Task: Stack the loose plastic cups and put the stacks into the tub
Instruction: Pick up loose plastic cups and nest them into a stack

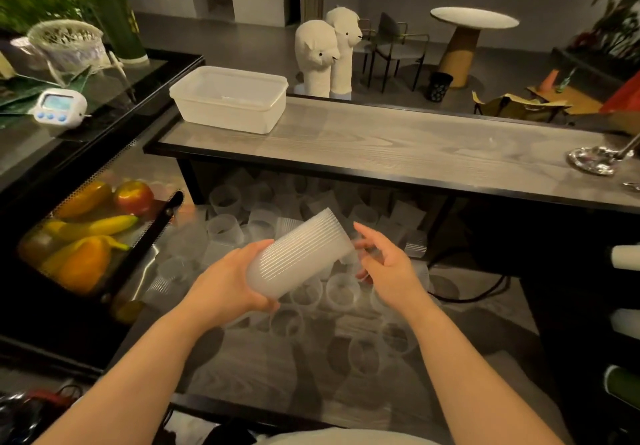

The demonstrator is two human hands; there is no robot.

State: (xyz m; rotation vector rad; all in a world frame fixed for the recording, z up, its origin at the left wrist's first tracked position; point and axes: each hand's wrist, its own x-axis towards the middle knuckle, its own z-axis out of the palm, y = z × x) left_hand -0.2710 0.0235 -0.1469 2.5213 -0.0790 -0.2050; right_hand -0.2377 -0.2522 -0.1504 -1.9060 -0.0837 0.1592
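Left fingers [258,300] curled round cup stack [298,254]; right fingers [367,242] loose.

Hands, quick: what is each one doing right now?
Left hand: grips the stack of cups near its base.
Right hand: open, fingers loose by the stack's mouth, holding nothing.

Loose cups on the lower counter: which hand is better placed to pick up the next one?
Right. The right hand is free, fingers relaxed, just above the loose cups. The left hand already has its grip on the cup stack.
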